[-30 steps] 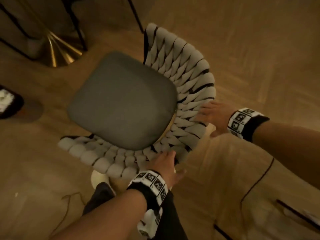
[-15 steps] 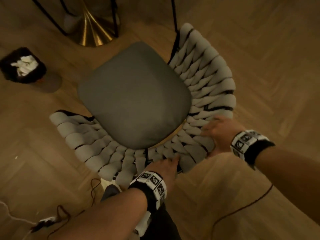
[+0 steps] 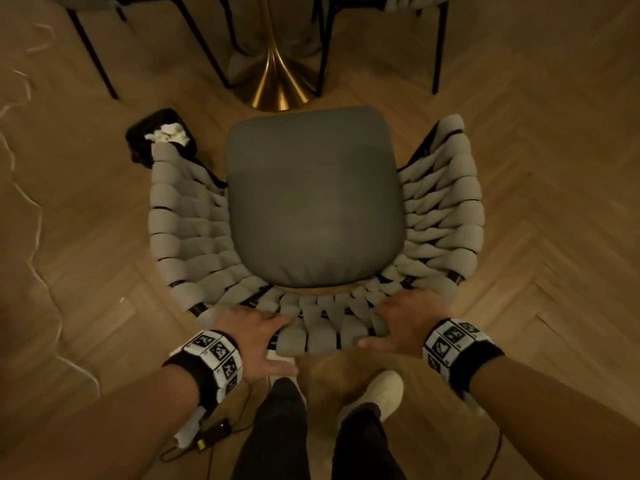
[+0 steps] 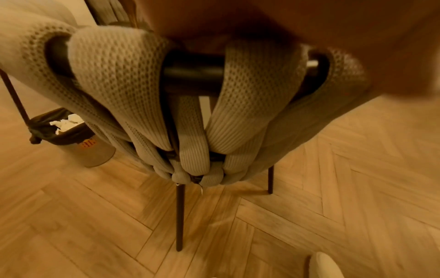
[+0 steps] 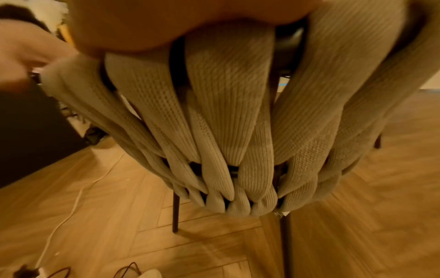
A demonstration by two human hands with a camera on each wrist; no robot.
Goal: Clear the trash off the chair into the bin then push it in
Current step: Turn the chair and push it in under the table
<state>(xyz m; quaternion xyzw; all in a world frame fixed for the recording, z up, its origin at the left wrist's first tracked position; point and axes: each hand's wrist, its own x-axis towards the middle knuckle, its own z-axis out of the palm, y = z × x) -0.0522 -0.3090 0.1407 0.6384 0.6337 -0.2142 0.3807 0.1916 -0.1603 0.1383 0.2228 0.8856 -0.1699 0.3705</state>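
Chair point(image 3: 313, 202): stands on the herringbone wood floor point(image 3: 554, 237) facing the brass pedestal base point(image 3: 277, 88) of a worktop; its grey seat cushion carries no trash.
Trash: white crumpled paper point(image 3: 168, 133) lies in the dark-lined bin point(image 3: 138, 140), which sits on the floor just beside the chair's front left corner.
Hands: left hand point(image 3: 252, 336) and right hand point(image 3: 408, 322) sit apart on the top rail of the woven backrest point(image 3: 325, 327), fingers curled over the padded straps and thumbs behind; both are clamped on it.
Step in hand: judged from the bare seat and filled bin, the clearing looks done and the push-in remains.
How to push well: keep both hands level and drive evenly so the chair travels straight at the pedestal, not skewing toward the bin.
Watch for: the front legs meeting the flared brass base, and the dark legs of neighbouring chairs point(image 3: 93, 53) on either side.
Underfoot: loose cables point(image 3: 34, 216) lie on the floor to the left; a small device with a lit dot point(image 3: 214, 431) hangs near the left forearm.
Writing: a faint orange mark shows on the bin's side point(image 4: 88, 143) in the left wrist view, too blurred to read.
Wristbands: both point(image 3: 214, 355) carry black-and-white square marker patterns, no legible text.
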